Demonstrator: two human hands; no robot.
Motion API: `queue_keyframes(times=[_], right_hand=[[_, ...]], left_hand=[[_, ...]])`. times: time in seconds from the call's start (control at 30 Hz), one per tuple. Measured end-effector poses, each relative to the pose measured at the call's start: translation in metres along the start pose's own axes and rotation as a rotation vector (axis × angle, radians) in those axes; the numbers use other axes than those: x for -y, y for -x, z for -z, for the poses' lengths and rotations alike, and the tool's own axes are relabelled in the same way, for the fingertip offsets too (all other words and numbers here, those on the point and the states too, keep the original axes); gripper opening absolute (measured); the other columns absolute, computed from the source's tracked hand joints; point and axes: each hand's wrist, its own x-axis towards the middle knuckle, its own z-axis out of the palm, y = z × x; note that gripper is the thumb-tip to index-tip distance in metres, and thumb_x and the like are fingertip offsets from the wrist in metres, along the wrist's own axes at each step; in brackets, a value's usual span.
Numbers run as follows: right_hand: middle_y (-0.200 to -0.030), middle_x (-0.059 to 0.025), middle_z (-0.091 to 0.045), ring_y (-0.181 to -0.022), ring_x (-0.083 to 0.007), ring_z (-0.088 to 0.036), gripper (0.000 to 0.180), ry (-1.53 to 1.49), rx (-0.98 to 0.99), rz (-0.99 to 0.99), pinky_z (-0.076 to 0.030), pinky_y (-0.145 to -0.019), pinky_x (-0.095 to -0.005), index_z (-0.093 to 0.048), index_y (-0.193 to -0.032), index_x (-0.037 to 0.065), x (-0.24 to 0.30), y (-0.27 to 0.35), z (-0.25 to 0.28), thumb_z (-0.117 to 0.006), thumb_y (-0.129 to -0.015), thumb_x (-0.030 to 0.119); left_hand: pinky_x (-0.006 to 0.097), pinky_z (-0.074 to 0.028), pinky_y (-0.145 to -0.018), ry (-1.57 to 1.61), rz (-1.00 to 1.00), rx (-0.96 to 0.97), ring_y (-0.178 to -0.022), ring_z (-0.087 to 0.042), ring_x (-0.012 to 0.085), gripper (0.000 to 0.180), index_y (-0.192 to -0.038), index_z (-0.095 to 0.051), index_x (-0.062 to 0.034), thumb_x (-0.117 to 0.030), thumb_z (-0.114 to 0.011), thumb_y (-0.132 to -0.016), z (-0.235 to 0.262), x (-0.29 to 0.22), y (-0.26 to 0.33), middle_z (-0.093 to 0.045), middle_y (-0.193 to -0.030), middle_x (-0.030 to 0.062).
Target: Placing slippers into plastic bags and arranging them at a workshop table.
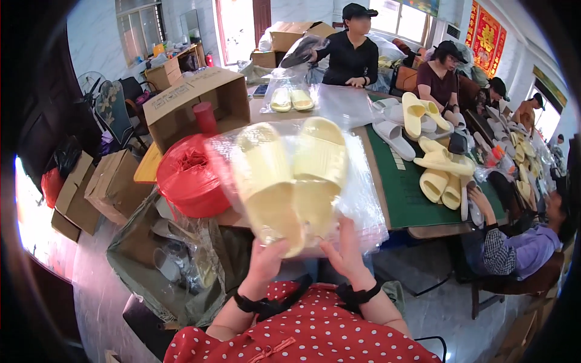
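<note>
Head view: I'm seeing both hands, left (265, 261) and right (346, 253), gripping bagged slippers (293, 178) beside the red spool (192, 176); brown carton (196, 100) sitting behind it.

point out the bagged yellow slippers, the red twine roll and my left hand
bagged yellow slippers (293, 181), head view, on the sole of the left slipper
red twine roll (190, 178), head view, on its wound side
left hand (266, 260), head view, on the back of the hand

Two bare hands raised side by side.
Left hand (266, 257) and right hand (346, 254) are lifted before the chest, fingers curled in a grip.
</note>
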Motion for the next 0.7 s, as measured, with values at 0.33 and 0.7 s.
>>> queue_keyframes(times=[0.33,0.7], right_hand=[[-0.154,-0.0199,-0.041,-0.145,-0.0418,-0.031,0.072,0.680,-0.082,-0.026,-0.022,-0.118,-0.0573,-0.045,-0.148,0.008,-0.067,-0.024,0.012,-0.061,-0.094,0.052],[-0.154,-0.0242,-0.038,-0.145,-0.0444,-0.031,0.076,0.772,0.037,-0.123,-0.018,-0.120,-0.0574,-0.045,-0.150,0.010,-0.098,-0.017,-0.001,-0.055,-0.094,0.059]], left_hand=[[0.037,-0.050,-0.094,-0.330,-0.866,-0.929,-0.112,-0.061,0.0257,0.041,-0.132,-0.054,0.0002,-0.011,-0.061,-0.093,0.142,-0.097,0.033,-0.061,-0.127,0.0122],[0.043,-0.053,-0.094,-0.533,-0.283,-1.002,-0.115,-0.057,0.0295,0.044,-0.133,-0.050,-0.0047,-0.018,-0.064,-0.093,0.329,-0.016,0.091,-0.055,-0.129,0.0136]])
